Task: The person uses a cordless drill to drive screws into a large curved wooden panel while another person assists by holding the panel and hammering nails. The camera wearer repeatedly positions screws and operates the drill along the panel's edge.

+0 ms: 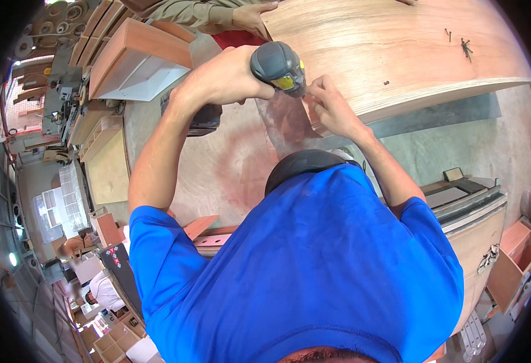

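My left hand (232, 75) is wrapped round the handle of a black cordless drill (274, 66) with a yellow patch. The drill's dark battery base (205, 119) shows below my wrist. Its nose points toward the left edge of a plywood cabinet or box (362, 45). Beside that nose, my right hand (333, 109) has its thumb and fingers pinched together at the plywood edge. Whatever those fingers hold, if anything, is too small to make out. Several dark screws (466, 48) lie on the plywood top at the right, and a small screw (386, 83) sits closer to me.
Another person's hand (253, 18) rests at the plywood's far left corner. A wood box with white inner faces (141, 60) stands at the left. A workbench (471, 206) is at my right. Wood pieces (202, 227) lie at my left side, and other people are farther off.
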A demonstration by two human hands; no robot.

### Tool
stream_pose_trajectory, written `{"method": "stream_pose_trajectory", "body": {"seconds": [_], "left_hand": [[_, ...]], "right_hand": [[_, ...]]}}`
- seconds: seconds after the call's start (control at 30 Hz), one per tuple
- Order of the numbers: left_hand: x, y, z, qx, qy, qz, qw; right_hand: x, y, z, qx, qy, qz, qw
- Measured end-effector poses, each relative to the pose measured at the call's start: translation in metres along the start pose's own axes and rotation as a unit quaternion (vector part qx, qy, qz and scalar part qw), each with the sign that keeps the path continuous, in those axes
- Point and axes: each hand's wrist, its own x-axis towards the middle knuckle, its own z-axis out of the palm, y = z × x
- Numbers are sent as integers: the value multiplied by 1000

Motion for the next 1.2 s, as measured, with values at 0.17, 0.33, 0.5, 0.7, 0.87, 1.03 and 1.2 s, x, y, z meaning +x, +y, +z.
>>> {"method": "stream_pose_trajectory", "body": {"seconds": [0.17, 0.33, 0.5, 0.7, 0.87, 1.03, 1.2], "left_hand": [[8, 8, -10, 3, -21, 6, 1000], [20, 2, -11, 18, -41, 2, 999], [25, -3, -6, 63, -61, -2, 996], [25, 0, -5, 61, -72, 3, 996], [28, 3, -11, 73, -75, 16, 994], [37, -11, -9, 49, -59, 22, 997], [36, -22, -10, 51, -50, 6, 997]], "right_hand": [[0, 7, 4, 4, 32, -1, 999], [1, 6, 4, 23, 27, 7, 999], [-1, 7, 7, 30, 38, 25, 999], [8, -7, -9, 25, 56, 37, 997], [37, -64, -38, 118, 174, -86, 974], [66, -90, -10, 34, 268, -145, 952], [82, -83, 24, 46, 415, -149, 896]]}}
